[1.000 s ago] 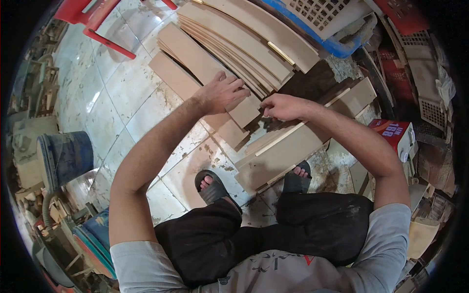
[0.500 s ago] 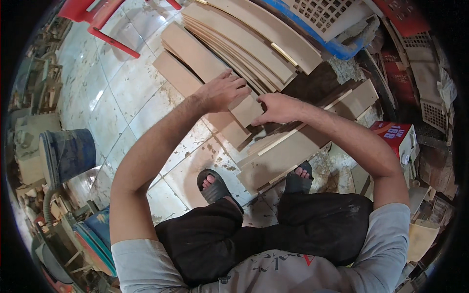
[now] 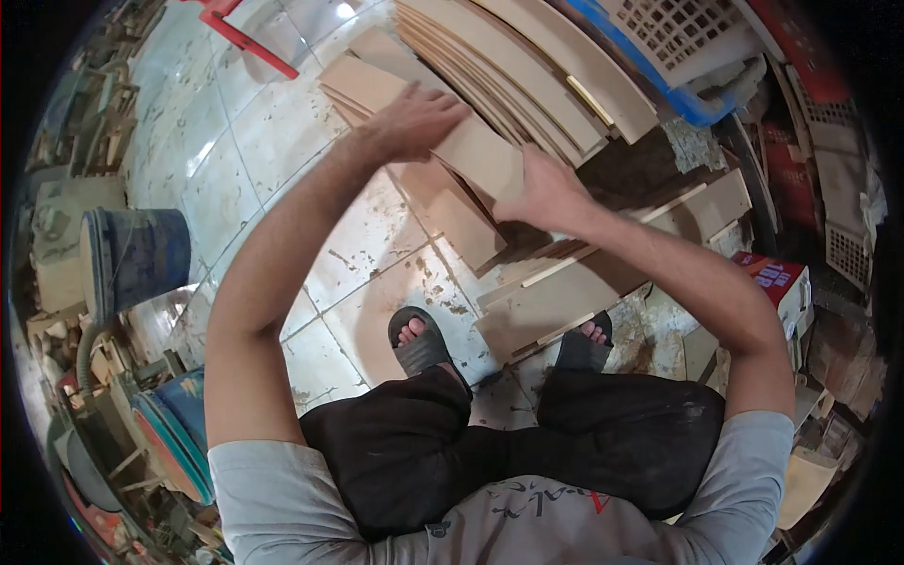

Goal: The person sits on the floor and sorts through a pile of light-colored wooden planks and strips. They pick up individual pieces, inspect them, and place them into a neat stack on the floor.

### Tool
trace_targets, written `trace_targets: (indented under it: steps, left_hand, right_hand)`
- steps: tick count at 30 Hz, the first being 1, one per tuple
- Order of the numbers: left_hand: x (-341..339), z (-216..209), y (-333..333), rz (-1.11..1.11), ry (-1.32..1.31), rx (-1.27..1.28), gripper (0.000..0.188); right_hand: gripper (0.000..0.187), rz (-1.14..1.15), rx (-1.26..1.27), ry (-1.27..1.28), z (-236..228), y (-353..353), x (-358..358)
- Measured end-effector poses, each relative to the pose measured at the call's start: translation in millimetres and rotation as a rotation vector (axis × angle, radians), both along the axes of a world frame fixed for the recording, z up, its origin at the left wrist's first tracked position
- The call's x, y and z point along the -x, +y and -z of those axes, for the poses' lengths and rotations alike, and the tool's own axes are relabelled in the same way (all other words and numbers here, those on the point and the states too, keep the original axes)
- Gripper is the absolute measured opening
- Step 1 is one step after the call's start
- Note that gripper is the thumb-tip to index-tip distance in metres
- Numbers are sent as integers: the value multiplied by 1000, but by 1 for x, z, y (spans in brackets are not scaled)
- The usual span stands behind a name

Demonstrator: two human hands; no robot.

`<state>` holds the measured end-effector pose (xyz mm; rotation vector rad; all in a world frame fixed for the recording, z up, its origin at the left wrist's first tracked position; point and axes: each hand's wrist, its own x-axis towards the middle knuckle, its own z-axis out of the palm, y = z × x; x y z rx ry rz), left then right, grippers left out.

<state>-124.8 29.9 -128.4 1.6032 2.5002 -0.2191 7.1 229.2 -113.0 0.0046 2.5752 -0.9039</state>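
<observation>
A flat light-brown wooden board (image 3: 488, 162) is in both my hands, tilted diagonally above other boards. My left hand (image 3: 414, 122) lies across its left edge, with the fingers curled over the top face. At its near end my right hand (image 3: 551, 195) grips the corner, the thumb on the near side. Below it a second board (image 3: 461, 218) rests over the tiles. To the right of the held board stands a row of several thin boards (image 3: 490, 80), packed closely and bowed by the lens. How far my fingers reach underneath is hidden.
More long boards (image 3: 556, 292) lie in front of my sandalled feet. A blue crate (image 3: 702, 111) and a white perforated basket (image 3: 673, 66) are at the far right. On the left stands a dark blue bucket (image 3: 141, 254); a red chair leg (image 3: 254, 45) is at the back.
The board in my hands has been lifted and shifted left over its neighbour, baring another board behind it. My right hand has moved from the board's end onto its corner.
</observation>
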Motion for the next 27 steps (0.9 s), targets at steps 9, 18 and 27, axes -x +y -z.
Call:
trace_targets:
  steps: [9, 18, 27]
  left_hand:
    - [3, 23, -68, -40, 26, 13, 40]
    - [4, 60, -81, 61, 61, 20, 61]
    - [4, 63, -76, 18, 14, -13, 83]
  right_hand:
    - [96, -176, 71, -139, 32, -56, -26]
    - [67, -401, -35, -276, 51, -51, -19]
    - [44, -361, -367, 269, 49, -31, -1]
